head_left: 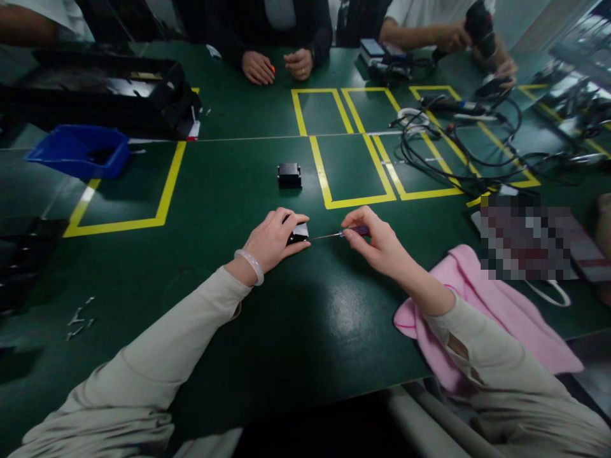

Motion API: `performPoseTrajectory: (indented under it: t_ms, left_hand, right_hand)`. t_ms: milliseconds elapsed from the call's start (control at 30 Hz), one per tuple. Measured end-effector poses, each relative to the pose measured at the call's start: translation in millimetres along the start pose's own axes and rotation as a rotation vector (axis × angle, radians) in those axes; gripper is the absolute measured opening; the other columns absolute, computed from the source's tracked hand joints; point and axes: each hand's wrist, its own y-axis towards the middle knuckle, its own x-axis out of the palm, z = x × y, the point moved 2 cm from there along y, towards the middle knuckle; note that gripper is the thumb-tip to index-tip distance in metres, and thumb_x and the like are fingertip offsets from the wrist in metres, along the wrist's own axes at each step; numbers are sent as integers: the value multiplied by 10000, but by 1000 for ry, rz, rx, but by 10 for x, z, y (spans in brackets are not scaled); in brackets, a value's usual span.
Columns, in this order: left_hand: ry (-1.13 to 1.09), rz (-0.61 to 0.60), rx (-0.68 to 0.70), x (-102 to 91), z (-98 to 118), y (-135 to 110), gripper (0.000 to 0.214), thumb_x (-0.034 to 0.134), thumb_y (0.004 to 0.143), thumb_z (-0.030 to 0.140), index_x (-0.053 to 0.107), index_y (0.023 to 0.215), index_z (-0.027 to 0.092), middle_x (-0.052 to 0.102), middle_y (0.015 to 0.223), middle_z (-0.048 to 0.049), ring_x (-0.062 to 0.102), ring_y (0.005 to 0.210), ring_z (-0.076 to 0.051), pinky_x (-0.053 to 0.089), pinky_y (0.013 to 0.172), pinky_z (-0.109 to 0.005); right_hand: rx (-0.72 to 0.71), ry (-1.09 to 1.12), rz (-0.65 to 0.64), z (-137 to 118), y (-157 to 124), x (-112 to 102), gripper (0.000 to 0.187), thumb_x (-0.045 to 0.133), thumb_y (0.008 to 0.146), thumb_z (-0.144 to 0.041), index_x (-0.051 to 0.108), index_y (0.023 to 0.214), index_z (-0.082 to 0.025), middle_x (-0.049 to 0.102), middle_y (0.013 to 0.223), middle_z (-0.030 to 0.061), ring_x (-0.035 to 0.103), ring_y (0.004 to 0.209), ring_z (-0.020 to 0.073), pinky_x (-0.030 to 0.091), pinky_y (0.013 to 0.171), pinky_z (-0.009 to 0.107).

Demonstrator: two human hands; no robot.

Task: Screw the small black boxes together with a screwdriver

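- Left arm (pixel 157 343): reaches forward and inward from the lower left, sleeved down to the wrist (pixel 242 270).
- Left hand (pixel 273 238): back upward, fingers arched over and bent down, thumb (pixel 296 249) stretched to the right on the near side, closed in a grip.
- Right arm (pixel 496 356): angles in from the lower right, forearm bare near the hand.
- Right hand (pixel 375 238): thumb and forefinger in a pinch, pointing left.
- Hands near each other, apart.

the left hand (pixel 270 238) partly hides its black block (pixel 298 236); scattered bits (pixel 76 316) are too small to identify.
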Motion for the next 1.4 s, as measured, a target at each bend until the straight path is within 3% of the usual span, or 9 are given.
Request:
performPoseTrajectory:
  t_ms: [167, 367, 567, 767, 967, 1133, 1300, 1400]
  left_hand:
    - [-1, -10, 1, 5, -6, 5, 509, 650, 958, 467, 545, 1368, 184, 574, 1239, -137, 580, 1102, -301, 530, 959, -460]
    - [4, 7, 7, 11, -6, 0, 502, 655, 957, 459, 554, 1359, 176, 580, 1231, -138, 580, 1099, -301, 527, 962, -459]
    - [13, 5, 10, 8, 0, -3, 498, 652, 961, 456, 549, 1359, 176, 576, 1231, -137, 581, 1095, -299, 535, 950, -456]
    - [16, 7, 14, 4, -4, -3, 491, 643, 965, 466, 544, 1356, 186, 573, 1229, -132, 581, 1092, -295, 538, 949, -457]
    - [15, 6, 14, 10, -14, -9, 496, 647, 962, 469, 533, 1362, 199, 567, 1238, -129, 580, 1102, -293, 539, 943, -456]
    - [10, 9, 13, 21, -20, -8, 494, 642, 965, 473, 534, 1359, 197, 568, 1238, -128, 580, 1104, -290, 539, 948, -454]
    - [10, 12, 14, 25, -24, -6, 496, 644, 963, 476, 537, 1362, 201, 570, 1232, -124, 576, 1107, -288, 531, 967, -455]
    - [9, 8, 11, 23, -23, -6, 498, 642, 963, 480, 540, 1363, 202, 570, 1233, -124, 577, 1101, -287, 532, 959, -451]
  right_hand:
    - [66, 11, 20, 36, 2, 17, 120, 574, 1010, -307, 539, 928, -227, 574, 707, -38, 551, 591, 117, 421, 598, 270]
    - [33, 5, 36, 19, -8, 17, 79, 564, 996, -238, 547, 1070, -218, 617, 864, -7, 586, 653, 111, 447, 641, 269]
    - [62, 73, 29, 57, -9, 37, 141, 555, 1032, -327, 540, 936, -224, 531, 659, -62, 505, 528, 92, 377, 547, 255]
    - [98, 169, 47, 119, -16, 52, 121, 559, 1031, -335, 539, 1078, -226, 549, 713, -56, 552, 578, 102, 421, 588, 264]
    - [139, 151, 60, 121, -6, 51, 234, 536, 1042, -413, 533, 908, -221, 500, 585, -77, 480, 485, 90, 353, 527, 264]
    - [111, 210, 71, 128, -7, 61, 197, 563, 1030, -420, 537, 1024, -225, 547, 678, -60, 543, 562, 101, 417, 572, 265]
    - [131, 175, 75, 143, -5, 61, 251, 550, 1033, -439, 527, 904, -224, 502, 589, -75, 487, 492, 93, 369, 526, 265]
    - [125, 187, 75, 152, -9, 60, 187, 554, 1033, -405, 535, 981, -226, 515, 623, -73, 504, 514, 97, 383, 543, 267]
